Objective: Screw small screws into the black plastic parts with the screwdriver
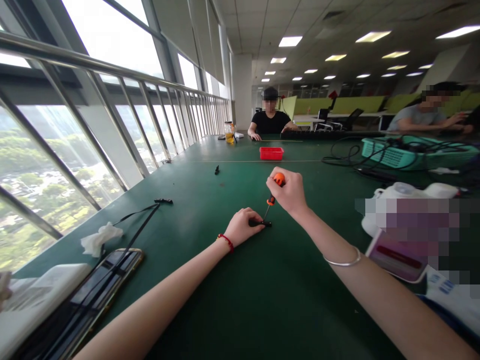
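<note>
My right hand [290, 190] is closed around the orange and black handle of a screwdriver [270, 201]. Its thin shaft slants down and its tip meets a small black part [267, 224] on the green table; whether it sits in a screw is too small to tell. With fingers pinched, my left hand [243, 226] holds that small black part against the tabletop, covering some of it. Farther off, another small black piece [216, 170] lies by itself. A red plastic tray [271, 153] stands beyond my hands.
On the left lie a phone [112, 270], a crumpled tissue [101, 239] and a black strap [144, 220]. To the right are a white jug [397, 200], a pink-screened device [397, 255] and a teal basket [412, 155] of cables. A person [270, 120] sits at the far end.
</note>
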Motion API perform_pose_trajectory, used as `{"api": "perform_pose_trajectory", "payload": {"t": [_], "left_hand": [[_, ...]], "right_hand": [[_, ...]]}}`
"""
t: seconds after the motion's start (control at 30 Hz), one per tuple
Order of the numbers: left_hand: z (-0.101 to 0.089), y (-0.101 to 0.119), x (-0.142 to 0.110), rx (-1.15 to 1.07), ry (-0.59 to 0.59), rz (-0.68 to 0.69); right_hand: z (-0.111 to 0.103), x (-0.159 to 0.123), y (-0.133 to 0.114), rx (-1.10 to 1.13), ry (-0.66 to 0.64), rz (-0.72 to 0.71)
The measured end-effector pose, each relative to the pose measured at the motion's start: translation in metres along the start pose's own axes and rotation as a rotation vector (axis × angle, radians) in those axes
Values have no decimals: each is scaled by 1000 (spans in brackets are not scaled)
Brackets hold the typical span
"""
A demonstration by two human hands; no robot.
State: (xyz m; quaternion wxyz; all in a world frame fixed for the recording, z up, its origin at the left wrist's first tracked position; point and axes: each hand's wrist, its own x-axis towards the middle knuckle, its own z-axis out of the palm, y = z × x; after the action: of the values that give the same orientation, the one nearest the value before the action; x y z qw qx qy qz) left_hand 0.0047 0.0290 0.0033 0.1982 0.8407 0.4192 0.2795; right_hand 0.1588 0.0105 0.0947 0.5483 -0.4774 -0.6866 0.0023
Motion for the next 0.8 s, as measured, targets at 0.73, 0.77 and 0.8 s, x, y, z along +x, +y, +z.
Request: {"api": "perform_pose_trajectory", "payload": {"t": [0.73,0.77,0.8], "left_hand": [[2,-1,2,21,-5,25],[1,-2,2,22,-5,27],[1,-2,2,24,-6,27]], "right_hand": [[6,-4,16,27,46,29],[7,-4,15,21,41,25],[7,-4,15,14,32,19]]}}
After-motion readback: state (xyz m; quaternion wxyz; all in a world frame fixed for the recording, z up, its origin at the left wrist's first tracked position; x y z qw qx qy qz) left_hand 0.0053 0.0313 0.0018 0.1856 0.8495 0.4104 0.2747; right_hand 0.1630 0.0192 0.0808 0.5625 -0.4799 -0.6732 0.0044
